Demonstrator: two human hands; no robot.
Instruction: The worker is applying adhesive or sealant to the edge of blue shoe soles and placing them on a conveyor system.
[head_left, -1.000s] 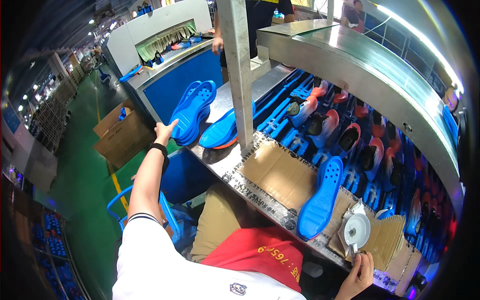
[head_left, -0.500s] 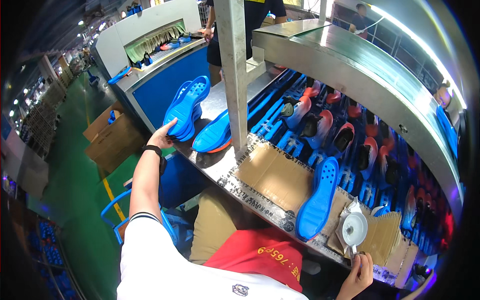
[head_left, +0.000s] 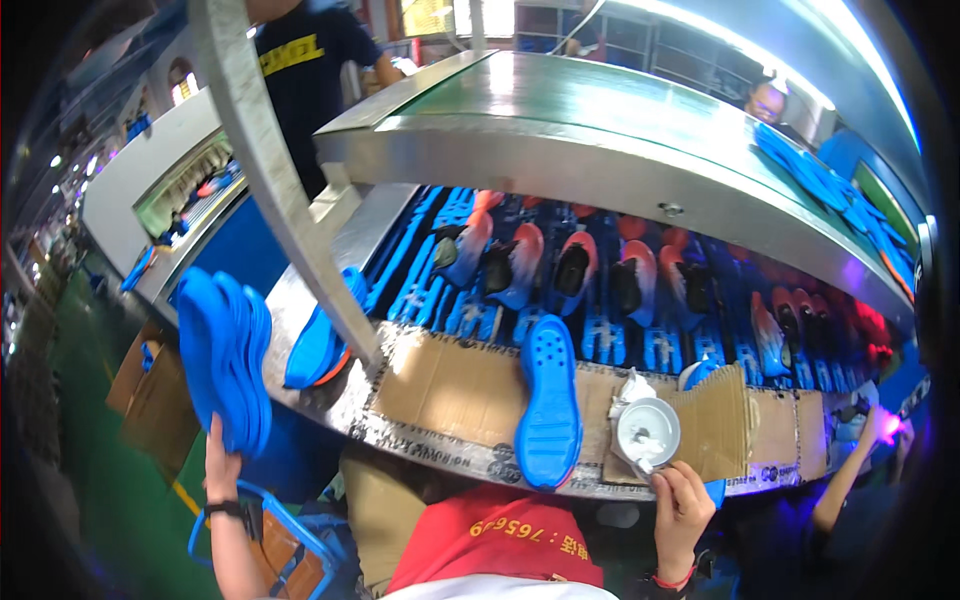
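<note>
My left hand (head_left: 222,458) is closed on the lower end of a stack of blue shoe soles (head_left: 225,350), held upright off the bench's left end. In front of me a single blue sole (head_left: 550,405) lies flat on cardboard, holes toward the far end. To its right stands a small white cup (head_left: 648,432) with whitish stuff inside and crumpled white paper beside it. My right hand (head_left: 683,505) pinches a thin handle (head_left: 648,466) at the cup's near rim; whether it belongs to the cup or to a tool in it is unclear.
More blue and red soles (head_left: 325,340) lie behind the slanted metal post (head_left: 270,170). Beyond the cardboard (head_left: 440,385), a rack holds several blue-and-red shoes (head_left: 520,265) under a metal-edged conveyor (head_left: 560,155). One person (head_left: 310,90) stands across; another person's arm (head_left: 850,475) is at right.
The view has swung right. My left hand has lifted the stack of soles off the bench and tipped it upright. My right hand remains at the cup's handle.
</note>
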